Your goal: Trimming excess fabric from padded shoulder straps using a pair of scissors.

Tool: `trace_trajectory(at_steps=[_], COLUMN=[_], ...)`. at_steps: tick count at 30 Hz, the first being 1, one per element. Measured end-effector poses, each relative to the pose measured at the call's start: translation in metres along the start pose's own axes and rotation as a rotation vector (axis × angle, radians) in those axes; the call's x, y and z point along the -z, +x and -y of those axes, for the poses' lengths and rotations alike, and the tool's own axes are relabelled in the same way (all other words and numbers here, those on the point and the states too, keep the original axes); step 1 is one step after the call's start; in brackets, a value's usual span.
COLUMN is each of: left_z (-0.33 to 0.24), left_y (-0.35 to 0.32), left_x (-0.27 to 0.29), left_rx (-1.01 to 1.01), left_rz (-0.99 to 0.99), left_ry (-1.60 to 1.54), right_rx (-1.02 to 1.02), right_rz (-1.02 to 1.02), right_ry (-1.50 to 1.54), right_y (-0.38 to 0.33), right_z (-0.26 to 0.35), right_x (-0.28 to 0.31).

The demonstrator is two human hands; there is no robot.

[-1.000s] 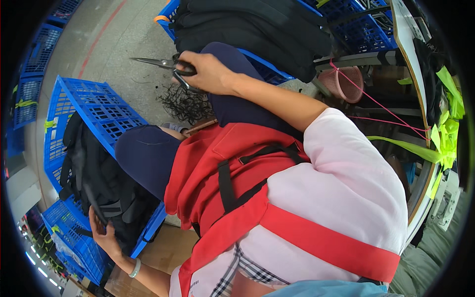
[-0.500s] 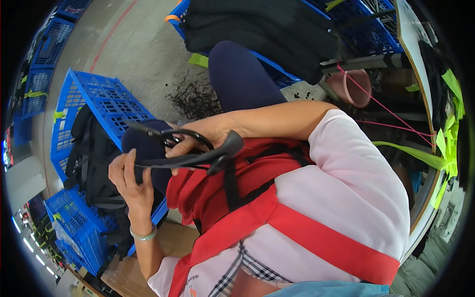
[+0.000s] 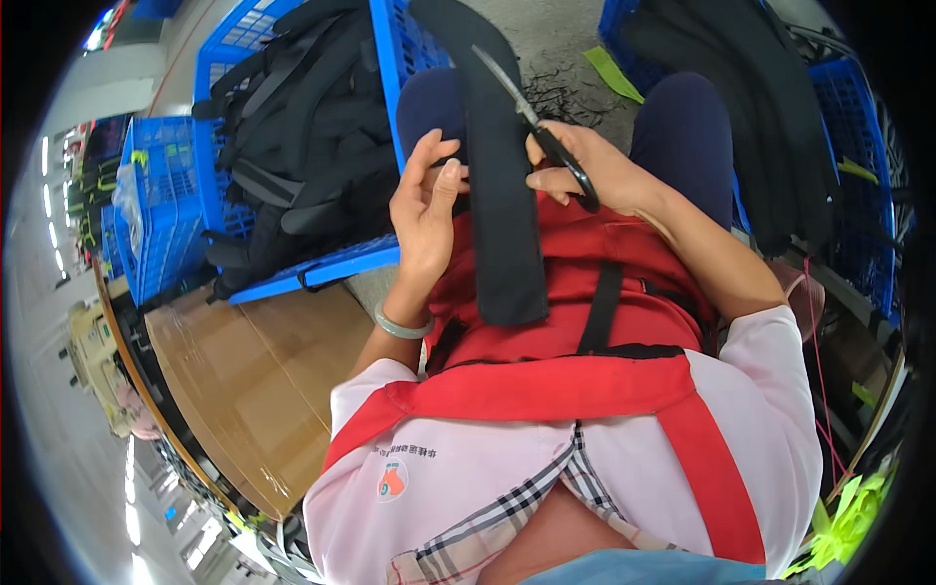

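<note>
Right hand: From where I stand, the right hand [image 3: 585,174] is wrapped round the handles of the black scissors [image 3: 548,144].
Left hand: The left hand [image 3: 424,205] has curled fingers, with tips by the strip's left edge; I can't tell if they pinch it.
Black strip: The long black strip [image 3: 505,258] is between both hands, one end hanging over the red apron [image 3: 609,283], the other reaching past the hands.
Scissor blades: They point away from the right hand, across the strip. A small twist of that hand could nick the cloth, I think.
Knee: The left knee [image 3: 419,112] is just past the left hand. A dipping blade could poke it.
Slipping: If the left fingers have a weak hold, the strip could slide sideways.
Basket rim: The blue basket [image 3: 387,83] has its rim just beyond the left hand, so a wide swing there might bump.
Moving room: There's more room ahead of the right hand, between the knees, above the black scraps [image 3: 565,96].
</note>
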State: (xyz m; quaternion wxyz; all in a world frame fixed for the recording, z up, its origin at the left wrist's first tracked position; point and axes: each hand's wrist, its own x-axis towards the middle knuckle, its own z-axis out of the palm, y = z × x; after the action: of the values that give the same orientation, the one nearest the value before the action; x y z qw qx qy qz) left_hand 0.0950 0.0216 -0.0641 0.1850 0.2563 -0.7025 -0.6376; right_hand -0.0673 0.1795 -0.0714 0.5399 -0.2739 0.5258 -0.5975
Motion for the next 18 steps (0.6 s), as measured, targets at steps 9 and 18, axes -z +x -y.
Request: trace_trajectory(at_steps=[9, 18], left_z=[-0.015, -0.020], left_y=[0.000, 0.015], left_x=[-0.010, -0.013], left_rx=[0.541, 0.238], left_rz=[0.491, 0.170], left_ry=[-0.700, -0.790], right_rx=[0.178, 0.146], right_rz=[-0.151, -0.207], right_ry=[-0.015, -0.050], right_y=[-0.008, -0.028], right_z=[0.024, 0.030], right_x=[-0.007, -0.015])
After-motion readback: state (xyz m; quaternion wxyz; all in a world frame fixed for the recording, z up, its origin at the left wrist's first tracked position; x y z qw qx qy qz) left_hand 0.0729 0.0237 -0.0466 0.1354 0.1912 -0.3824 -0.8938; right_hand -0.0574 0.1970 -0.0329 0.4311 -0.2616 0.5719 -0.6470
